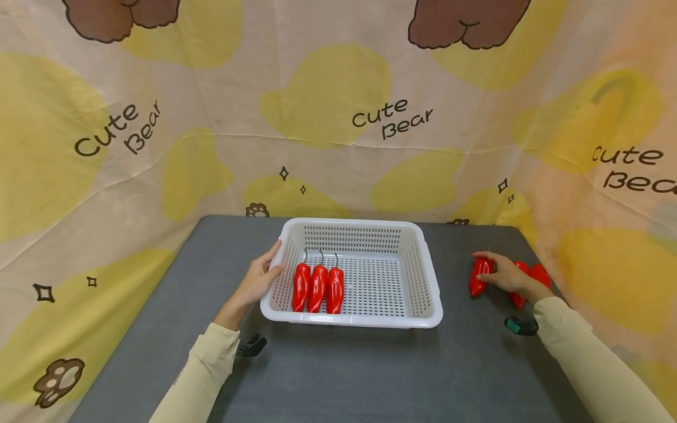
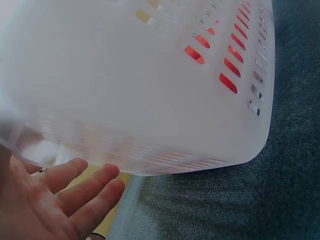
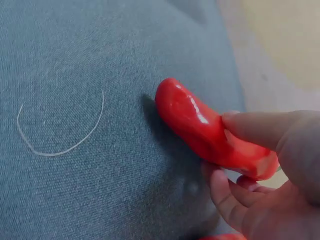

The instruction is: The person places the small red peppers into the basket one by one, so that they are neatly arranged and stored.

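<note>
A white plastic basket (image 1: pixel 351 321) stands on the dark table, with three glossy red peppers (image 1: pixel 318 288) lying side by side in its left part, green stems pointing to the back. At the basket's left rim, my left hand (image 1: pixel 260 277) holds the edge with thumb and index finger; the other fingers (image 2: pixel 90 195) extend loosely beside the outer wall in the left wrist view. My right hand (image 1: pixel 506 274) pinches another red pepper (image 3: pixel 192 122) between thumb and fingertips, to the right of the basket. The palm hides part of that pepper's stem end.
More red peppers (image 1: pixel 540 275) lie close beyond my right hand, at the table's right edge, partly covered by it. A thin pale thread (image 3: pixel 65 152) lies on the table (image 1: pixel 338 376). A printed cloth (image 1: pixel 328 100) hangs behind and along both sides.
</note>
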A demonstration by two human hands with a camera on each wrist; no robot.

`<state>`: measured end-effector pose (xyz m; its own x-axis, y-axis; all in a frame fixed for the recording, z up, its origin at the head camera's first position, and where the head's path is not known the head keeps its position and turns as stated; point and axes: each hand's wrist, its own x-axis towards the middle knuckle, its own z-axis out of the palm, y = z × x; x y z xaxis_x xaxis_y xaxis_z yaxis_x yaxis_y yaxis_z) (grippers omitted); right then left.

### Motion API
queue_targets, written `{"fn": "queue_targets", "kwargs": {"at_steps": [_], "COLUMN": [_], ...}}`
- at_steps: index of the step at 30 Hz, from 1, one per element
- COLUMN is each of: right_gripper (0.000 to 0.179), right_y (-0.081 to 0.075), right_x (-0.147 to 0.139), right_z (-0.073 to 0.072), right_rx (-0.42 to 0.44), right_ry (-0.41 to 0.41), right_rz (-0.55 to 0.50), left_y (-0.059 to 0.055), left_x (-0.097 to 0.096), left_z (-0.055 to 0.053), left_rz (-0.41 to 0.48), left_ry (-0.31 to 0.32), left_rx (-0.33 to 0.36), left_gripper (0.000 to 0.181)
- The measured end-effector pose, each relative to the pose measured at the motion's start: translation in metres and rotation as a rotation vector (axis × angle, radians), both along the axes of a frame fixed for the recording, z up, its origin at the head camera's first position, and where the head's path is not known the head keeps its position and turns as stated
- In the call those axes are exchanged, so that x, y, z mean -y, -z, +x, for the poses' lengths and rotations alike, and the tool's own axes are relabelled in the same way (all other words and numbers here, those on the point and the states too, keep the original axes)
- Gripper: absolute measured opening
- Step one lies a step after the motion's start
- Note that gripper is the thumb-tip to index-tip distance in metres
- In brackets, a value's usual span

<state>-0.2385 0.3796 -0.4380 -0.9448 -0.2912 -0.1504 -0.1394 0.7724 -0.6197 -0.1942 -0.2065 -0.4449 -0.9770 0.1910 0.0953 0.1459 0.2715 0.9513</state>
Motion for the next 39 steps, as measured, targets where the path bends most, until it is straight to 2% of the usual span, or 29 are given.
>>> {"fn": "queue_targets", "kwargs": {"at_steps": [5, 19, 31, 34, 39], "right_gripper": [0.067, 0.063, 0.049, 0.045, 0.042], "right_y": [-0.005, -0.03, -0.053, -0.06, -0.069], "right_x": [0.002, 0.017, 0.04, 0.048, 0.063], "right_z": [-0.001, -0.003, -0.003, -0.003, -0.006], "right_rx": [0.037, -0.059, -0.222, -0.227, -0.188], "right_ry": [0.023, 0.002, -0.007, -0.021, -0.06], "right_rz": [-0.086, -0.157, -0.256, -0.268, -0.319], "left_y": [0.0, -0.001, 0.0, -0.001, -0.001], "left_x": [0.0, 0.0, 0.0, 0.0, 0.0], "left_z": [0.0, 0.0, 0.001, 0.001, 0.0], "left_rz": [0.001, -0.004, -0.009, -0.014, -0.012], "left_ry": [0.007, -0.001, 0.004, 0.008, 0.011], "left_rx": [-0.01, -0.01, -0.007, -0.009, -0.004], "left_gripper": [0.066, 0.065, 0.066, 0.066, 0.067]}}
